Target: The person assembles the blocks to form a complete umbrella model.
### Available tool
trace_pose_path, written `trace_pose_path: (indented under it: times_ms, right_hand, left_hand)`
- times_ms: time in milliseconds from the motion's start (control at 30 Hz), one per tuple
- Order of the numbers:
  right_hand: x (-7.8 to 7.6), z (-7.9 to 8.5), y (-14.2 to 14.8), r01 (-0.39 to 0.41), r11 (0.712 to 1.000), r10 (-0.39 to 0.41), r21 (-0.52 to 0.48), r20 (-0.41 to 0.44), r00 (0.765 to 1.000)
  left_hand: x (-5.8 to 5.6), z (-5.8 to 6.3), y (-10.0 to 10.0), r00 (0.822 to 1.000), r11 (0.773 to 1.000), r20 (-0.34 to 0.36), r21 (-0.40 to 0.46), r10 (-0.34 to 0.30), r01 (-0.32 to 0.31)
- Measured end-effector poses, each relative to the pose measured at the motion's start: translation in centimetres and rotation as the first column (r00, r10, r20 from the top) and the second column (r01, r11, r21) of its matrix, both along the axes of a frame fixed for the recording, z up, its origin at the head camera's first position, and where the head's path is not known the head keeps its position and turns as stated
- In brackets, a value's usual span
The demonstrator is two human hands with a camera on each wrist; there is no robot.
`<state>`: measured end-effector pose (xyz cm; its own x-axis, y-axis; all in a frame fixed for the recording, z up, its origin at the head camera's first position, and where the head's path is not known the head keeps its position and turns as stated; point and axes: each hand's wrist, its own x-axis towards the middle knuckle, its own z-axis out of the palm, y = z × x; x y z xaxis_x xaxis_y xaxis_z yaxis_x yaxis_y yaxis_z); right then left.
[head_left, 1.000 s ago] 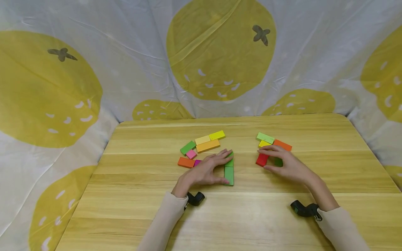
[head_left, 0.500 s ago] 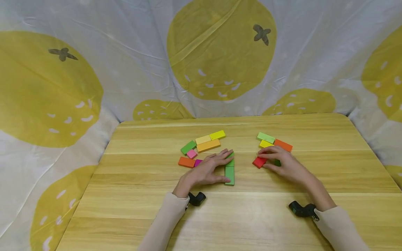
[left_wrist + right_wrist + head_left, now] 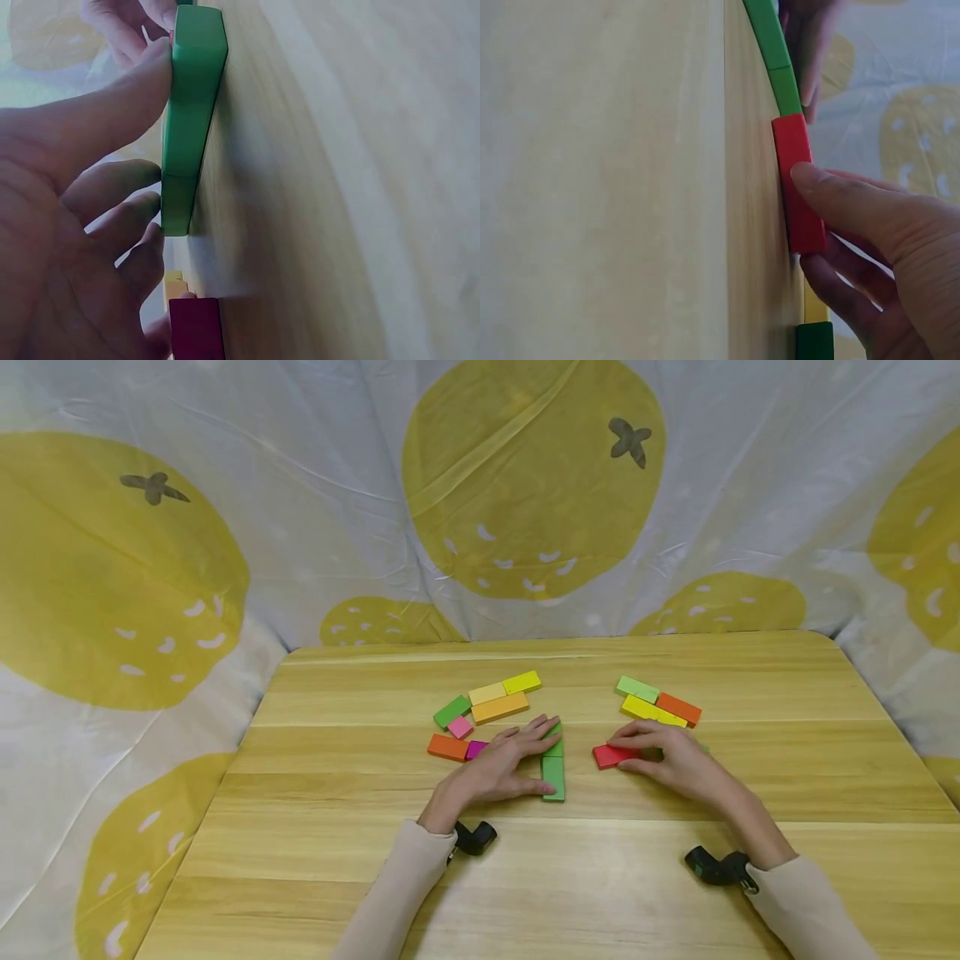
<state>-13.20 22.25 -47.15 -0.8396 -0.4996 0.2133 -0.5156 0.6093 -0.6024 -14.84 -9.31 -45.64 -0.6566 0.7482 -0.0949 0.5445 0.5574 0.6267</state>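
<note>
My right hand [image 3: 686, 764] pinches a red block [image 3: 611, 757] between thumb and fingers, low over the table; in the right wrist view the red block [image 3: 793, 202] lies lengthwise along the thumb tip. My left hand [image 3: 495, 768] rests on two green blocks joined end to end, the thumb on the near green block [image 3: 553, 768] and the fingertips on the far green block [image 3: 552, 747], partly covered. A magenta block [image 3: 476, 750] shows beside the left hand. Behind the right hand, a dark green block [image 3: 815, 341] is partly hidden.
To the left lie an orange block [image 3: 448, 747], a pink block [image 3: 460, 727], a green block [image 3: 452, 712], and cream, yellow and light orange blocks. Light green [image 3: 637, 689], yellow [image 3: 652, 711] and orange-red [image 3: 679, 709] blocks lie at the right. Patterned cloth [image 3: 525, 610] borders the table [image 3: 585, 877].
My right hand has drawn the red block leftward and turned it lengthwise, away from the yellow block and toward the green pair. The left hand keeps its place on the green blocks.
</note>
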Motion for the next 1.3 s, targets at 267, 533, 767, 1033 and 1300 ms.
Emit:
trace_pose_path:
  times_ms: [267,533,767,1033,1300]
  right_hand:
    - [0.3,0.2,-0.9,0.001,1.000,-0.002,0.014,0.029,1.000]
    - [0.9,0.7,-2.0,-0.011,0.998,0.011,0.060,-0.002,1.000]
    - [1.6,1.2,-3.0,-0.036,0.994,0.036,0.101,0.007,0.999]
    - [1.8,2.1,-3.0,-0.152,0.985,0.134,0.080,0.190,0.972]
    - [1.7,2.1,-2.5,-0.292,0.956,0.284,-0.020,0.305,0.909]
  left_hand:
    - [0.0,0.0,0.1,1.000,1.000,-0.015,-0.001,0.009,-0.009]
    - [0.1,0.1,0.1,1.000,1.000,-0.009,-0.009,0.004,-0.004]
    - [0.1,0.1,0.1,1.000,1.000,-0.003,-0.001,0.005,-0.005]
    - [0.0,0.0,0.1,1.000,1.000,0.000,0.000,0.010,-0.010]
    - [0.0,0.0,0.1,1.000,1.000,-0.003,0.003,0.008,-0.008]
